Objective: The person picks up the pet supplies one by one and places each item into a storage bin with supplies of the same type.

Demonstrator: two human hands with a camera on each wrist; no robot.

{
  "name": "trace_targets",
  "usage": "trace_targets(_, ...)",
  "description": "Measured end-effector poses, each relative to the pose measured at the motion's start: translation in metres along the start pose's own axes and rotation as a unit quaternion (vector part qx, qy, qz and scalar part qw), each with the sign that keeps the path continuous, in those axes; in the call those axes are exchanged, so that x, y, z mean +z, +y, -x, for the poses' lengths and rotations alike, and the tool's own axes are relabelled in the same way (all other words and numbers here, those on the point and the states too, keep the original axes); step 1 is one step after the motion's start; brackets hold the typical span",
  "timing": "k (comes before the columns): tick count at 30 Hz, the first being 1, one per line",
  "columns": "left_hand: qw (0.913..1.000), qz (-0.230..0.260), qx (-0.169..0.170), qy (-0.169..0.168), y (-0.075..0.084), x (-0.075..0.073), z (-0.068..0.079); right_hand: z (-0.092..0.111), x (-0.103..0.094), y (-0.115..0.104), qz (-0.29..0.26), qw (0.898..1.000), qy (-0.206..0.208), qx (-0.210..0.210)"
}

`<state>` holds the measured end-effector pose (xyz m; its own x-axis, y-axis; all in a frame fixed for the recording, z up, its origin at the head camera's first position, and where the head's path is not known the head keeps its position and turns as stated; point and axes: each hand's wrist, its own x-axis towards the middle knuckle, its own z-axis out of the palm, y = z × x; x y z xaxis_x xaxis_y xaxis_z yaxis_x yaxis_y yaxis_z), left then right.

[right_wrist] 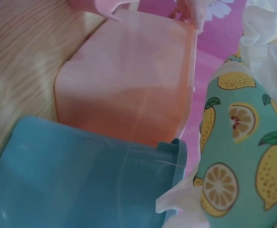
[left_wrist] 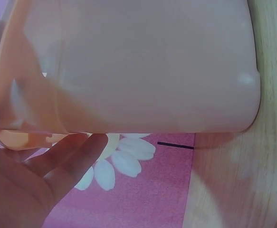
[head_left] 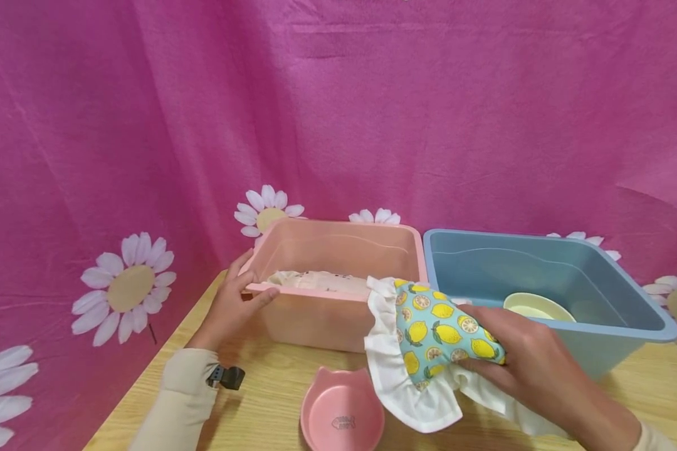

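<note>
My right hand (head_left: 533, 354) grips a teal cloth piece (head_left: 437, 329) with a lemon print and a white ruffled edge. It hangs in front of the two bins and overlaps the pink bin's front right corner in the head view. In the right wrist view the lemon-print cloth (right_wrist: 243, 137) fills the right side. My left hand (head_left: 231, 307) holds the front left corner of the pink bin (head_left: 316, 316), thumb over the rim and fingers along the side. Inside that bin lies a cream cloth (head_left: 321, 281) with small dark marks.
A blue bin (head_left: 547, 250) stands right of the pink one, with a pale yellow bowl (head_left: 538, 305) inside. A pink cat-eared bowl (head_left: 343, 401) with a fish drawing sits on the wooden table (head_left: 259, 401) in front. Behind hangs a magenta curtain (head_left: 344, 125) with daisies.
</note>
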<state>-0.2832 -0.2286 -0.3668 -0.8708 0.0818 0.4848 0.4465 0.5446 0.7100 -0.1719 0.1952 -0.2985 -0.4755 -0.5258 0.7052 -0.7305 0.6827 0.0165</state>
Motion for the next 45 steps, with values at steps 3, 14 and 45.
trace_targets(3,1.0,0.001,-0.002,-0.001,0.001,0.001,0.0,-0.002,0.0,0.001,0.001,1.0,0.003,-0.003)
trace_targets(14,0.9998,0.013,-0.011,-0.01,0.041,-0.008,0.008,-0.008,-0.002,0.001,0.003,1.0,0.004,0.007)
trace_targets(45,0.9998,0.013,-0.01,-0.012,0.001,0.002,0.0,-0.017,0.0,0.002,0.007,1.0,-0.012,0.026)
